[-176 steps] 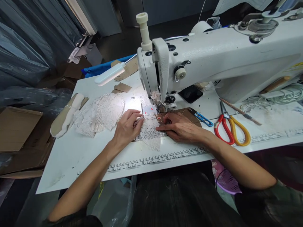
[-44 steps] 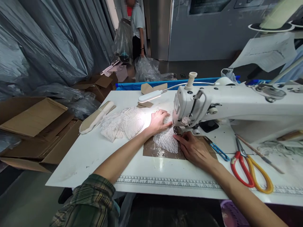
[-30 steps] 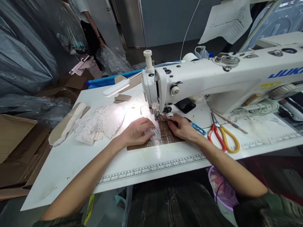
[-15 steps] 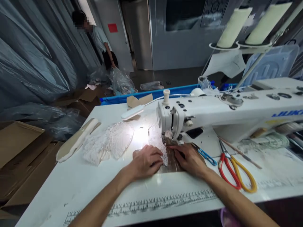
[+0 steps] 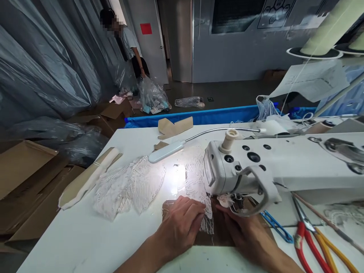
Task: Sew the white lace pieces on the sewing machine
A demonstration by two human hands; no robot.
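Lace strip [image 5: 199, 182] runs across the white table [image 5: 85, 235] from beyond the needle area toward you, and its near end lies under your left hand [image 5: 182, 223], which rests flat on it with the fingers spread and lightly curled, pressing rather than pinching. Your right hand [image 5: 250, 235] lies just to the right of the strip, palm down on the brown patch [image 5: 216, 235] beneath the head of the sewing machine [image 5: 256, 170]; its fingertips point toward the presser foot, but the machine's face guard hides them, so you cannot tell from this head view whether they hold the lace or only touch it. Between your two hands the lace shows as a narrow white band, brightly lit by the lamp [image 5: 167, 151] on its bent neck. To your left a loose heap of lace [image 5: 127, 187] sits beside a cardboard-wrapped bundle [image 5: 88, 178]. To your right lie blue thread snips [image 5: 275, 226] and red-and-yellow scissors [image 5: 315, 246]. Far behind, another person [image 5: 133, 49] bends over plastic bags [image 5: 153, 96] on the floor.
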